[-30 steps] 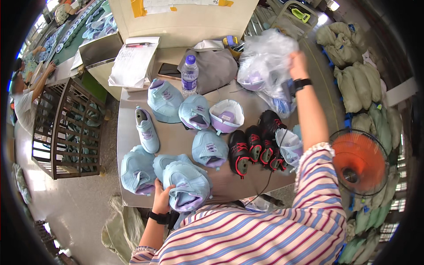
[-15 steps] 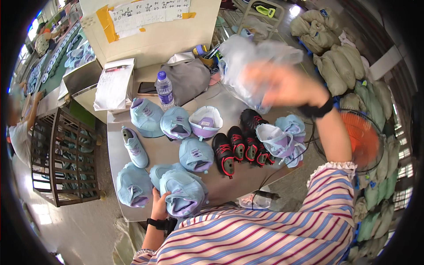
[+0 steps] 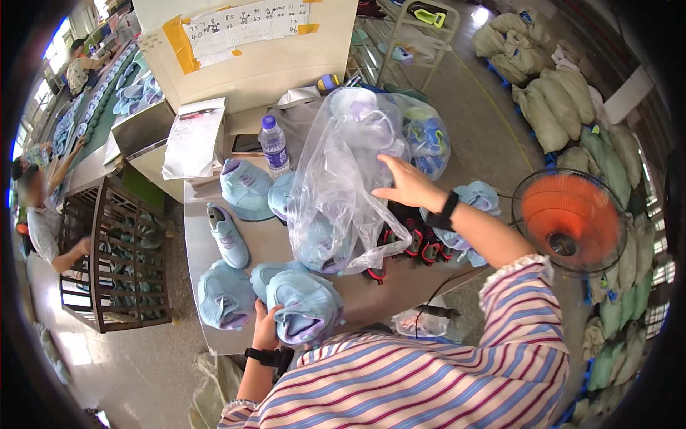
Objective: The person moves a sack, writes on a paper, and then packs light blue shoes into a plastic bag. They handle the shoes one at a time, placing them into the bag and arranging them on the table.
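Observation:
My left hand [image 3: 266, 325] is closed round the side of a light-blue shoe upper [image 3: 304, 297] with a lilac lining, at the table's near edge. My right hand [image 3: 409, 184] reaches over the table, thumb and fingers apart, beside a clear plastic bag [image 3: 332, 161]. Pale blue and lilac pieces show inside the bag, and bright blue-and-green ones at its right. It partly covers more light-blue uppers and the black-and-red shoes [image 3: 413, 244]. Left of it stand another upper [image 3: 246, 189], a finished-looking light-blue shoe [image 3: 229, 236] and a further upper [image 3: 225, 294].
A water bottle [image 3: 273, 146], a phone [image 3: 246, 145] and a paper pad [image 3: 194, 139] lie toward the table's back. An orange fan [image 3: 569, 222] stands at right, near piled sacks [image 3: 554, 104]. A slatted crate [image 3: 118, 257] holds shoes at left, with a person [image 3: 46, 222] beside it.
The plastic bag has come left and nearer, now spreading over the middle shoes. My right hand has moved left and down. My left hand keeps its hold on the upper.

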The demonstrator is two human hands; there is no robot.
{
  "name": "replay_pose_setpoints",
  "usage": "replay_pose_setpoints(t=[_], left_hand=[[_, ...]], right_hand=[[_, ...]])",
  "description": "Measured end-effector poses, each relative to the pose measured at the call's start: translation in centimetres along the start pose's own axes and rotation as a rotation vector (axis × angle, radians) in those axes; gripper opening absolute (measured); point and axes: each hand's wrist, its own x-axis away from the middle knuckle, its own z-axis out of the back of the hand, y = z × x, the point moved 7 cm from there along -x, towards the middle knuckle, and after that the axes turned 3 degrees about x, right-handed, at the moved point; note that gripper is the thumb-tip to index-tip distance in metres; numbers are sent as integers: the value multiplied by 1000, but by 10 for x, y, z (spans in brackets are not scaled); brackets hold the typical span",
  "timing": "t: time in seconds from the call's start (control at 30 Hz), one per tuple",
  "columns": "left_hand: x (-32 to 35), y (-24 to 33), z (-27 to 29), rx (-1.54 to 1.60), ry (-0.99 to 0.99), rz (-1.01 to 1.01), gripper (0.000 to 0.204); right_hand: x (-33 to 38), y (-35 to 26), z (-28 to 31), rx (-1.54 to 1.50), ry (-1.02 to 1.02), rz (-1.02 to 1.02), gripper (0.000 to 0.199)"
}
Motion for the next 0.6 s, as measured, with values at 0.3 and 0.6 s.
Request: replay_pose_setpoints(t=[0.3, 0.6], left_hand=[[3, 0, 0, 7, 3, 1, 62], [2, 0, -1, -14, -26, -15, 61]], right_hand=[[-22, 53, -47, -766, -39, -605, 28], [65, 92, 260, 702, 252, -605, 17]])
